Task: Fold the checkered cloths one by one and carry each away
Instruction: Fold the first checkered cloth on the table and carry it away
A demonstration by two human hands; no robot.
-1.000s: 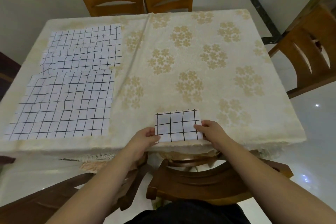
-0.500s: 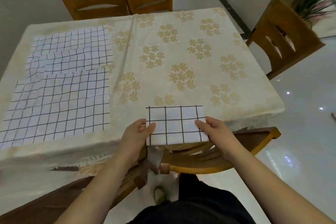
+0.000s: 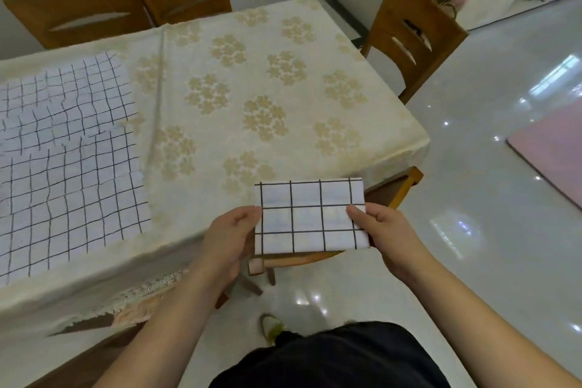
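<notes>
While we hold the folded cloth [image 3: 310, 216] in the air w/ both hands, it sits level between our fingers, just off the table's [image 3: 315, 79] near edge. Left hand [image 3: 228, 241] pinches its left edge, thumb on top, fingers curled beneath; right hand [image 3: 382, 235] pinches the right edge likewise. Two unfolded checkered cloths [image 3: 63, 148] lie flat on the tablecloth, well left of our left fingers. Wooden chair [image 3: 409, 38] stands beyond our right fingers.

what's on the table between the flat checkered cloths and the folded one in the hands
Head view: only bare floral tablecloth lies between the flat checkered cloths and the folded cloth.
</notes>
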